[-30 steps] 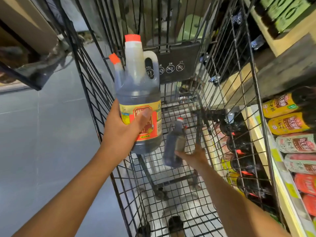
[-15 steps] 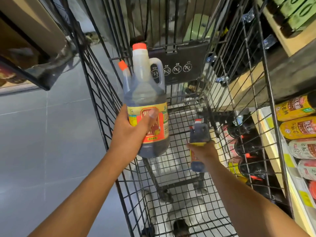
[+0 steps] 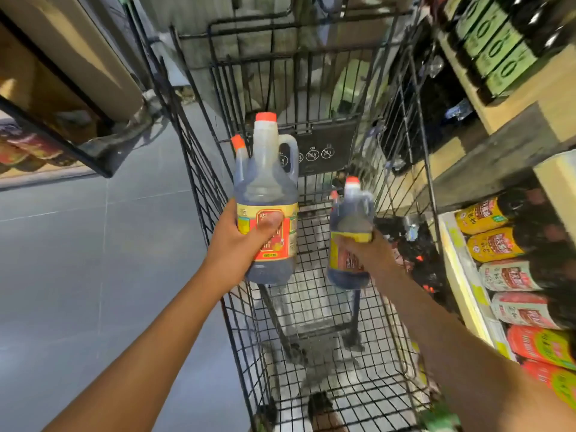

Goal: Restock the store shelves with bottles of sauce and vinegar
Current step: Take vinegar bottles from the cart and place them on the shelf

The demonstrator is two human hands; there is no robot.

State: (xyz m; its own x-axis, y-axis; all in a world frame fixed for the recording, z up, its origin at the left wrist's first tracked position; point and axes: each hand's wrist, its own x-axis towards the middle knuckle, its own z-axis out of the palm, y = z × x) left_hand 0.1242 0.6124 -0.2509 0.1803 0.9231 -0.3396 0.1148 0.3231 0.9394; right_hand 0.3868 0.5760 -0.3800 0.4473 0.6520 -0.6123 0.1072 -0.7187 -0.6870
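Bottles are both out of the shopping cart [image 3: 402,145] now: left hand [image 3: 240,241] has its grip wrapped round a big handled jug of dark sauce [image 3: 266,207] with a smaller bottle [image 3: 239,157] tucked behind it, right hand [image 3: 367,257] is clenched on another dark jug [image 3: 350,232]. Both hang over the cart basket. Shelf [image 3: 467,288] right of the cart already holds rows of bottles, so I'd guess restocking is midway; these jugs aren't placed yet.

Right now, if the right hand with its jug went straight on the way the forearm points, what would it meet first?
Probably the shopping cart's far wire wall. The right hand holds its jug over the basket, aimed up-frame and slightly left; nothing visible lies between, though depth is unclear.
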